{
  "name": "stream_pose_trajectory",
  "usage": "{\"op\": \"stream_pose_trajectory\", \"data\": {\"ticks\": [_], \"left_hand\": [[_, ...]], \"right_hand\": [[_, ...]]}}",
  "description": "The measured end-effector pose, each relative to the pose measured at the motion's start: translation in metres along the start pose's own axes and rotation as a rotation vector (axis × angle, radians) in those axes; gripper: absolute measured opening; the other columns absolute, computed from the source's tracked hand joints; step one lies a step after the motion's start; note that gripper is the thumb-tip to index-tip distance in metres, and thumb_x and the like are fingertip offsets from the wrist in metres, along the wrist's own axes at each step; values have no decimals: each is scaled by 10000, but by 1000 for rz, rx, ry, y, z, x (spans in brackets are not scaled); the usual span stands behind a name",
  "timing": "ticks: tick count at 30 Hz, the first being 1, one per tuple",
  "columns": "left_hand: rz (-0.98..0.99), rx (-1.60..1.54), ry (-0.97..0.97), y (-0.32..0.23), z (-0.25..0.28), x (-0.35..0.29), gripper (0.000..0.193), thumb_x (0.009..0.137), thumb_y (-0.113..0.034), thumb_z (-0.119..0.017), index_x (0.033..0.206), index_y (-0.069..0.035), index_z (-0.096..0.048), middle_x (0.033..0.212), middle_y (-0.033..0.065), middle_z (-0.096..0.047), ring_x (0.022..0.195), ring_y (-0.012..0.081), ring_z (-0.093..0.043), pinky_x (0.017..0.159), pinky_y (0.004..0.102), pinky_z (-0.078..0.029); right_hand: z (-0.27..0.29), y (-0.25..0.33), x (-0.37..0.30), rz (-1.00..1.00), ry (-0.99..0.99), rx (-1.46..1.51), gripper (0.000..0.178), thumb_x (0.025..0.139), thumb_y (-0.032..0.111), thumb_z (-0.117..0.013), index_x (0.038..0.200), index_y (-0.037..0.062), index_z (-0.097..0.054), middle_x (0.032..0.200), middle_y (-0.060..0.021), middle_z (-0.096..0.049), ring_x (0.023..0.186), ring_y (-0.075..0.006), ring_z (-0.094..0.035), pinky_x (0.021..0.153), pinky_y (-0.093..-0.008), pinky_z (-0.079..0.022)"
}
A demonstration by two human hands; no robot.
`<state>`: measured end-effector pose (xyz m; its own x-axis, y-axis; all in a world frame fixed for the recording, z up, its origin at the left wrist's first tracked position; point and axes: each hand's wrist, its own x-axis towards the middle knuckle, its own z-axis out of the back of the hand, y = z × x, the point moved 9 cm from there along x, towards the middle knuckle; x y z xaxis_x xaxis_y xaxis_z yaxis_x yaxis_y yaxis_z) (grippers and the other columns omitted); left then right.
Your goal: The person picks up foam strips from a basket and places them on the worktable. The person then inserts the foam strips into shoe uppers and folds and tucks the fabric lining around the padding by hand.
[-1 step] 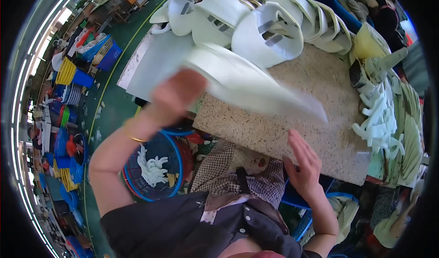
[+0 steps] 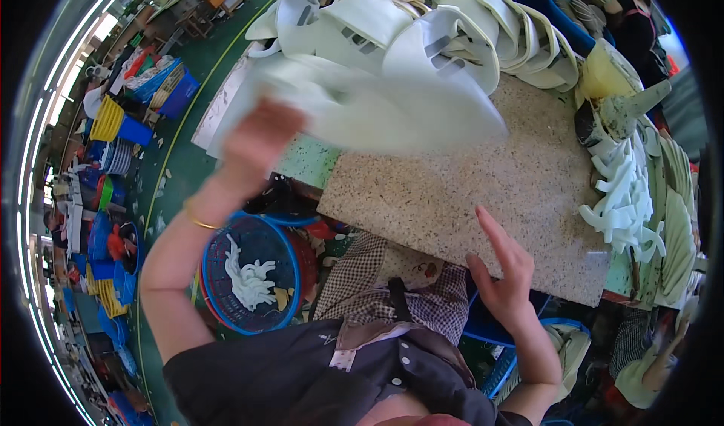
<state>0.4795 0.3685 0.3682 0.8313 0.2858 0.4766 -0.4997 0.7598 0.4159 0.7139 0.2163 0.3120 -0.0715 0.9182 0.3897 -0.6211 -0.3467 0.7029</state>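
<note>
Above speckled slab | left hand at curved, motion-blurred white piece

Speckled tbl, wht curved pcs @ far edge.

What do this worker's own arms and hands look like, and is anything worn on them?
The left hand, blurred, and right hand show no gloves. A thin gold-coloured bangle circles the left wrist; the right shows none. Short, dark sleeves leave both forearms uncovered.
</note>
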Motion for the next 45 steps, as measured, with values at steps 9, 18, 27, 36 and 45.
{"op": "stream_pose_trajectory", "data": {"ticks": [9,18,27,36,45], "left_hand": [[293,-159,321,165,-89,-52,278,761,-167,-640,1037,-149,-658,986,91,-637,923,278,-597,792,352,-480],[125,-219,-270,44,-109,194,583,757,-184,-697,1293,-113,-478,1078,96,-598,1002,263,-542,896,363,-419],[13,-705,-418,-32,-5,223,236,790,39,-544,1006,-15,-464,1253,152,-472,1089,263,-517,886,331,-447],[-346,-549,536,-201,-51,125,631,699,-170,-715,1235,-11,-424,1360,171,-396,1122,306,-483,931,371,-428],[-474,-840,-226,-369,-64,297,590,777,-348,-643,1249,-52,-449,1358,111,-405,1241,296,-392,989,455,-351]], "right_hand": [[-7,162,86,-87,340,1017,632,752,226,-672,1263,-63,-440,1142,-214,-589,1056,-281,-590,999,-406,-388],[104,-9,36,-397,-125,55,420,763,50,-622,1180,32,-573,1098,-97,-637,984,-159,-610,806,-281,-491],[318,-164,-93,-697,-641,-913,213,827,187,-582,989,78,-668,873,-137,-680,837,-277,-660,746,-370,-506],[326,-246,-61,-1278,-371,-1043,434,688,322,-719,1006,37,-645,982,-137,-662,932,-300,-626,819,-365,-476],[314,-257,-83,-1037,-583,-618,704,578,296,-784,1163,30,-497,1055,-151,-592,1028,-278,-553,877,-359,-432]]}}
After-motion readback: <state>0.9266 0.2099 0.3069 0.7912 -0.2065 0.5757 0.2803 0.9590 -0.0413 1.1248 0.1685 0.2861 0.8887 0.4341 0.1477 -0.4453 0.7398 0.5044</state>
